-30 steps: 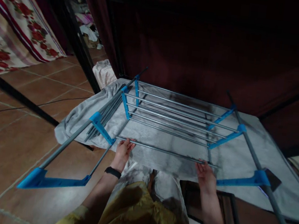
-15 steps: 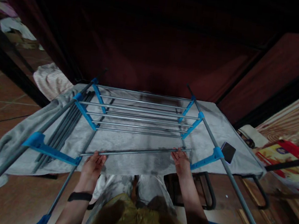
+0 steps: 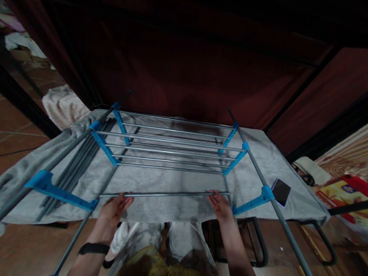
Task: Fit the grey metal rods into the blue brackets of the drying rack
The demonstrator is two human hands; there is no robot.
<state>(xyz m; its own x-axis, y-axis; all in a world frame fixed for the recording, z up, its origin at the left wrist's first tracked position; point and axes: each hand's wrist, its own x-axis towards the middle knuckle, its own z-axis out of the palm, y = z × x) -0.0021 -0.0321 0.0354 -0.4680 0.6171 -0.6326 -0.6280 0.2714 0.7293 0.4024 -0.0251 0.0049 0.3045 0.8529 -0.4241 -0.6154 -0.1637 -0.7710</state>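
A grey metal rod (image 3: 166, 194) stretches across in front of me, and both my hands grip it. My left hand (image 3: 113, 207) is closed on its left end beside a blue plastic bracket (image 3: 63, 192). My right hand (image 3: 220, 206) is closed on its right end, close to another blue bracket (image 3: 252, 201). The rod sits in a drying rack frame (image 3: 172, 148) of grey rods and blue connectors, which lies over a grey cloth (image 3: 178, 184) on the floor. A black band is on my left wrist.
A bundle of loose grey rods (image 3: 78, 163) lies on the cloth at the left. A dark phone (image 3: 280, 191) rests on the cloth at the right. A dark red curtain hangs behind. A black metal frame (image 3: 252, 240) stands by my right leg, and colourful boxes (image 3: 347, 198) lie at the right.
My view has swung from the left to square on the rack. Both hands stay on the rod, whose right end now sits slightly higher than its left end.
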